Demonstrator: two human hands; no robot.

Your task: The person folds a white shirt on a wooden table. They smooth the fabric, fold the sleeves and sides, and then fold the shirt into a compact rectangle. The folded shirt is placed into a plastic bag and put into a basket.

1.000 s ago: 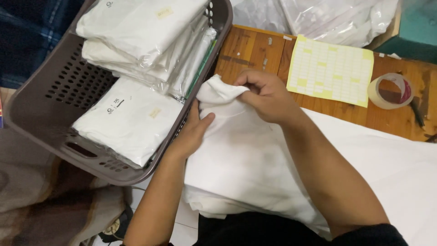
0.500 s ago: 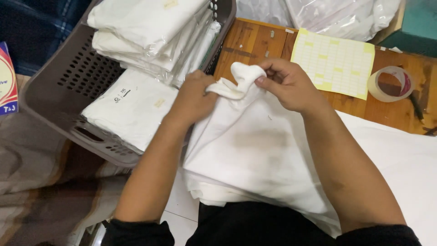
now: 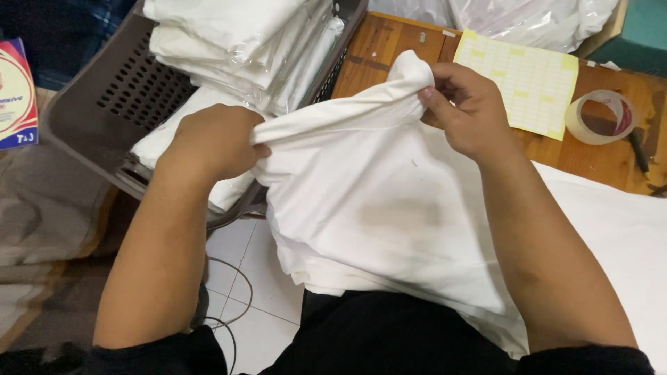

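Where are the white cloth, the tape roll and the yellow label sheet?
white cloth (image 3: 389, 208), head view, on its flat middle.
tape roll (image 3: 602, 117), head view, on its front rim.
yellow label sheet (image 3: 528, 80), head view, on its centre.

Grey perforated laundry basket upper left, loaded with folded white items in clear plastic bags, stacked. Wooden table just right of basket. On table: yellow sheet of small labels, roll of clear tape beside it, dark pen near tape. Crumpled clear plastic bags along far edge. Teal box top right. White tile floor below, thin cable looping across it. Striped grey-brown fabric at left.
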